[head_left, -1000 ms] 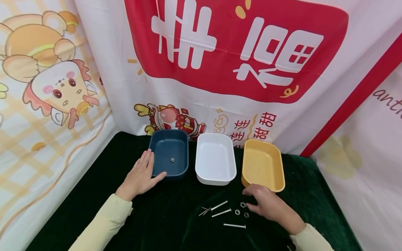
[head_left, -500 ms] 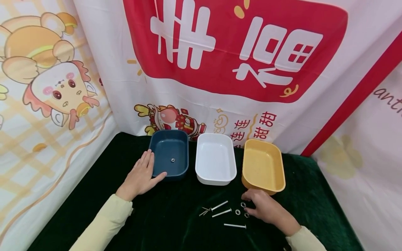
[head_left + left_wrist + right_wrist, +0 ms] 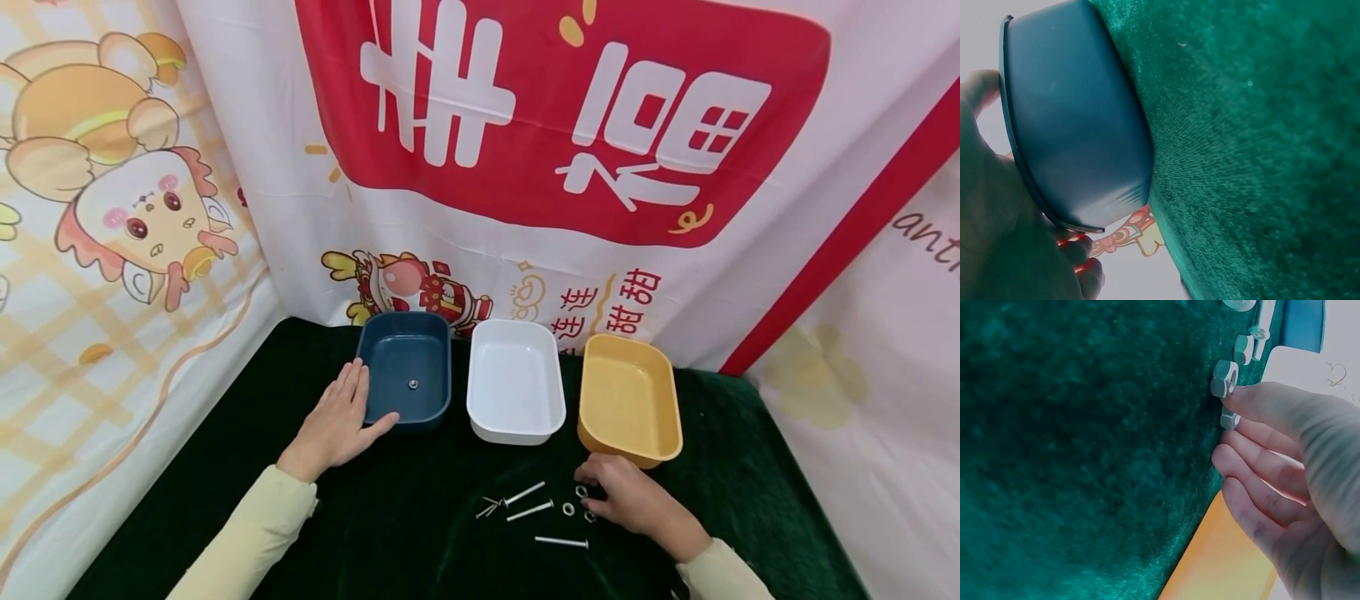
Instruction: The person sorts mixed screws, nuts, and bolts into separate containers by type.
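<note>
My left hand (image 3: 330,425) rests flat along the left rim of a dark blue tray (image 3: 433,367), thumb over its near corner. The tray's outer wall (image 3: 1079,112) fills much of the left wrist view. A small nut (image 3: 413,384) lies inside it. In front of the yellow tray (image 3: 630,400), my right hand (image 3: 637,504) has thumb and index finger around a steel hex nut (image 3: 1230,419), pinched low at the cloth. Another nut (image 3: 1225,378) lies right at the thumb tip, partly hidden in the head view. A third nut (image 3: 568,508) lies just left.
A white tray (image 3: 516,379) stands between the blue and yellow ones. Several bolts and screws, among them a long bolt (image 3: 561,542), lie on the dark green cloth (image 3: 405,533). A printed curtain (image 3: 450,208) hangs close behind the trays.
My right hand has come down and toward me from the yellow tray's near rim, its thumb and index finger closing about the nut. The left hand stays on the blue tray.
</note>
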A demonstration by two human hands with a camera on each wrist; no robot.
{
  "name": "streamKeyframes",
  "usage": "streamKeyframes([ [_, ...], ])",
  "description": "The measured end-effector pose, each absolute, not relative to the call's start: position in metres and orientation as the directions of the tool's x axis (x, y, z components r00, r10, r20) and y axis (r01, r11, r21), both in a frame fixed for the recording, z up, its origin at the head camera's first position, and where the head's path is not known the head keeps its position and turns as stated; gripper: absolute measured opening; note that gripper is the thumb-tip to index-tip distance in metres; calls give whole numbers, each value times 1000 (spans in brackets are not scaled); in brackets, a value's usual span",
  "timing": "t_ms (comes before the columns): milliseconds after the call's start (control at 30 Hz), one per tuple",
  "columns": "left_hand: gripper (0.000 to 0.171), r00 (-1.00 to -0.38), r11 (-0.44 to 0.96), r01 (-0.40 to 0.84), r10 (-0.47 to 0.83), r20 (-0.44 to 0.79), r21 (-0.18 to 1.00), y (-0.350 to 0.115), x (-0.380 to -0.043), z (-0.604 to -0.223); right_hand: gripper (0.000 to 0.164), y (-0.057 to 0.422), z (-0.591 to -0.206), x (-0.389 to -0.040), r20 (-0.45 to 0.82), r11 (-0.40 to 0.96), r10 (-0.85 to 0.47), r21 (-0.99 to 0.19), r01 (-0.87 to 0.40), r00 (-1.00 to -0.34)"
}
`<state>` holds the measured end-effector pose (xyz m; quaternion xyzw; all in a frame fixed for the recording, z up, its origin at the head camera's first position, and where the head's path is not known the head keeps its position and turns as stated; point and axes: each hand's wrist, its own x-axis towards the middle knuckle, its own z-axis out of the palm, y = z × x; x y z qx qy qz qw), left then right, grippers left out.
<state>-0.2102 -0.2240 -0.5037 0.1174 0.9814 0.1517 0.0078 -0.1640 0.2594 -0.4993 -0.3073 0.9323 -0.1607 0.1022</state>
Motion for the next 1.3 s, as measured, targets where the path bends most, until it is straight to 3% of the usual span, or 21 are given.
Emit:
streamKeyframes([
  [567,111,-972,925,230,235,23,301,-225,-210,-504,18,251,-491,-174,-179,768,-624,-319,-556,-760],
  [1300,111,-971,922,236,239,28,309,-225,-209,-503,20,242,-485,-169,-111,773,-581,-386,-504,-806],
])
